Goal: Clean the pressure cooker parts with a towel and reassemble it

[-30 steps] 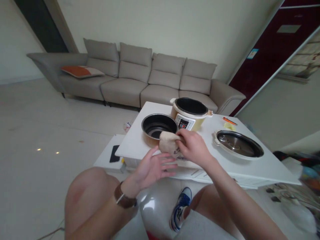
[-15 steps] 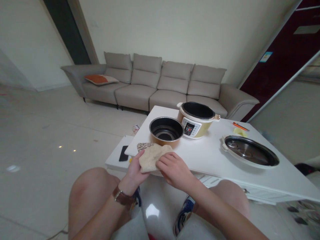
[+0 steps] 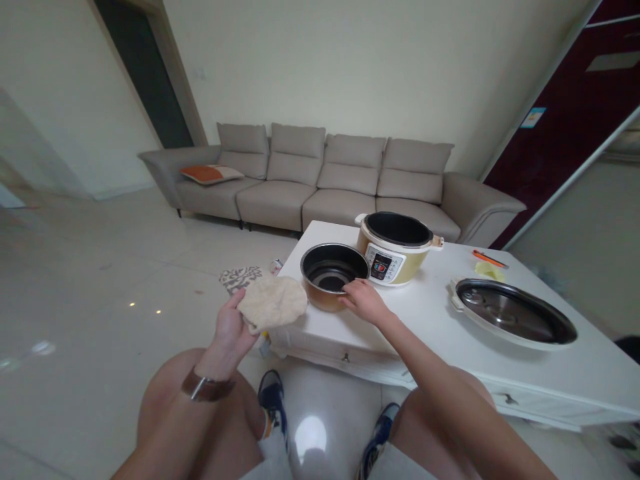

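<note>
My left hand (image 3: pixel 231 332) is closed on a beige cloth (image 3: pixel 274 304), which is folded and has a dark-patterned corner. The cloth hangs just left of the inner pot (image 3: pixel 327 298), black inside and golden outside, standing on the white table (image 3: pixel 400 333). With bent fingers, my right hand (image 3: pixel 366 301) grips the pot's near right rim; the fingertips are partly inside. Right behind the pot stands the pressure cooker body (image 3: pixel 400 247), lidless, with a control panel on its front.
The cooker's lid (image 3: pixel 515 313) lies upturned on the table's right side. Beyond it are an orange cutter knife (image 3: pixel 490 259) and a yellow-green scrap (image 3: pixel 490 271). A grey sofa (image 3: pixel 330 180) stands behind the table. My knees are close to the table's front edge.
My right hand has let go of the cloth and moved to the pot's rim. My left hand has carried the cloth to the left. The view has shifted slightly.
</note>
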Demonstrator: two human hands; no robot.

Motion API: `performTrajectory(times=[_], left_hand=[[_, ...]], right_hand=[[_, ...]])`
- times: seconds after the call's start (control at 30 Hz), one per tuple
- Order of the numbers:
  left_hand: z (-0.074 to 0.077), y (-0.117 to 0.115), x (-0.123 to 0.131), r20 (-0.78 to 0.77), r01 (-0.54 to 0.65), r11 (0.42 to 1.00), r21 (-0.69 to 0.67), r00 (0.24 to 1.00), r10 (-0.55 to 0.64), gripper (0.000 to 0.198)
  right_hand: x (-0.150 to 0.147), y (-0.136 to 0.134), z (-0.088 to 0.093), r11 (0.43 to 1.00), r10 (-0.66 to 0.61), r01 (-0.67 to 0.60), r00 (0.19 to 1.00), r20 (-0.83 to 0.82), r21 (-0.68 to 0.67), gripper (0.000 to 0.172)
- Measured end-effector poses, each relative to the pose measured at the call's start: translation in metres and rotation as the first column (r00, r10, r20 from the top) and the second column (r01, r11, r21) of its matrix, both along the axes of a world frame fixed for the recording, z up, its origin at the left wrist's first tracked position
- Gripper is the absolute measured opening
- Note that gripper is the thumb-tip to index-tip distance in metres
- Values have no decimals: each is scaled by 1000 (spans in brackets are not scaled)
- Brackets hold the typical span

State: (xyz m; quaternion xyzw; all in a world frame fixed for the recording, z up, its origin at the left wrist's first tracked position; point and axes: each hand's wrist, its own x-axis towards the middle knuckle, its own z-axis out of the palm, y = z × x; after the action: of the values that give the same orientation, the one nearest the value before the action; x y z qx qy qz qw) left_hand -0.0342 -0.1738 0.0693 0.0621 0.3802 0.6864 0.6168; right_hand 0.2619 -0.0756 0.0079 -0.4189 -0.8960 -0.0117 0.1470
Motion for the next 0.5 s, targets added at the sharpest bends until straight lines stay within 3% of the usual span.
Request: performTrajectory(times=[0.1, 0.2, 0.37, 0.5], left_hand=[[4, 4, -3, -13, -44, 999, 24, 999, 45, 50], [9, 11, -2, -38, -94, 994, 49, 995, 96, 49], [16, 33, 5, -92, -173, 980, 94, 979, 181, 47], [16, 60, 17, -179, -188, 966, 175, 959, 219, 46]], right_hand=[[-3, 7, -8, 1000, 22, -22, 999, -36, 15, 19], [-1, 6, -6, 999, 34, -31, 984, -174, 21, 21], [10, 6, 27, 998, -63, 62, 872, -485, -20, 27], [27, 10, 55, 959, -256, 94, 690, -677, -267, 31]])
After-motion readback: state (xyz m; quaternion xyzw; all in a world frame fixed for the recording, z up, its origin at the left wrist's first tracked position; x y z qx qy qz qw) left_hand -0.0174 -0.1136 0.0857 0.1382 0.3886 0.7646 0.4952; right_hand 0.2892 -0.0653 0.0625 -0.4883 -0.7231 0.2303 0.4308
